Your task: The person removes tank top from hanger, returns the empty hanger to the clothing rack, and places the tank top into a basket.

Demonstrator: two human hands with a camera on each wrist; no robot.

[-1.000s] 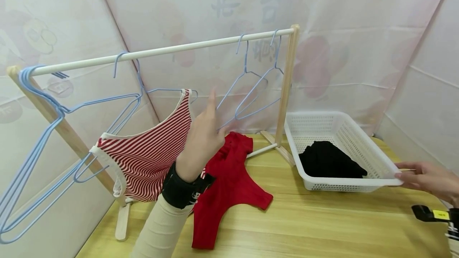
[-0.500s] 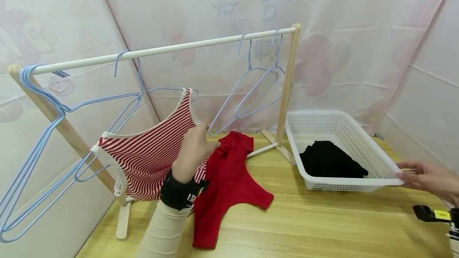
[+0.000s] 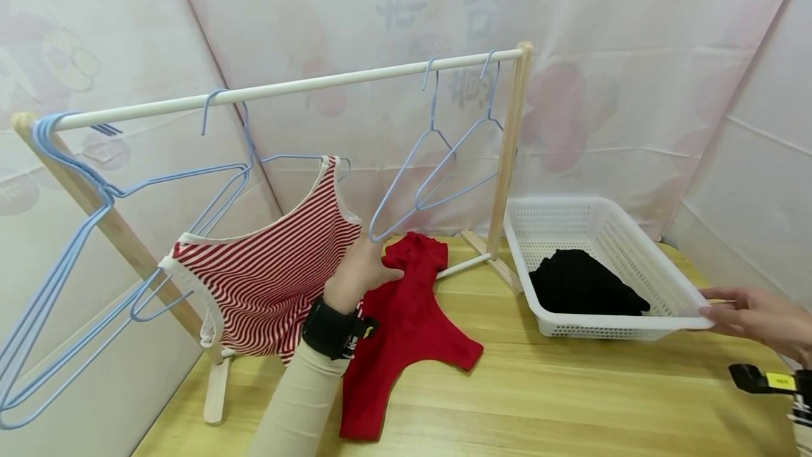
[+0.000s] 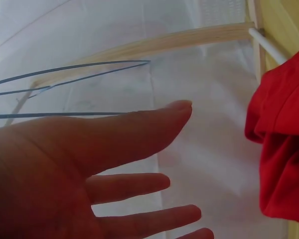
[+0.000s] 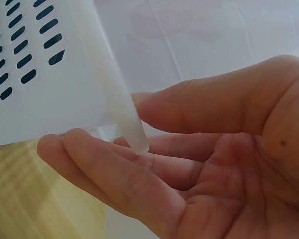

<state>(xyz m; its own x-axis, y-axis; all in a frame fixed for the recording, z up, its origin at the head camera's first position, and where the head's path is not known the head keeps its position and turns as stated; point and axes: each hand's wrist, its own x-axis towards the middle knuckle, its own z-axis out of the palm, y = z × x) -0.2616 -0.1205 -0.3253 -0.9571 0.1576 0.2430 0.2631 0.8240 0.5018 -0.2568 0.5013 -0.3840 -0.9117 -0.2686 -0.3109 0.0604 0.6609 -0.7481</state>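
My left hand [image 3: 361, 272] hovers between a red-and-white striped garment [image 3: 273, 266] and a red sleeveless garment [image 3: 412, 323] spread on the table. In the left wrist view that hand [image 4: 94, 164] holds nothing, its fingers extended and apart, with the red cloth [image 4: 284, 149] just beyond the fingertips. Close by, a thin blue hanger [image 3: 400, 178] dangles from the rail. At the far right, my right hand [image 3: 758, 319] grips the near right corner of a white plastic basket [image 3: 609, 323]. The right wrist view shows the thumb against the rim [image 5: 122, 99] and fingers beneath it.
A crumpled black cloth [image 3: 586, 284] lies in the basket. The rack's white rail [image 3: 330, 82] spans two wooden uprights; several blue hangers [image 3: 70, 182] crowd its left end. The striped garment hangs from one hanger. A wooden foot [image 3: 491, 259] juts toward the basket.
My left hand has come down from beside the hangers toward the red garment, its raised index finger lowered. The nearby bare hanger has swung. My right hand stays on the basket.
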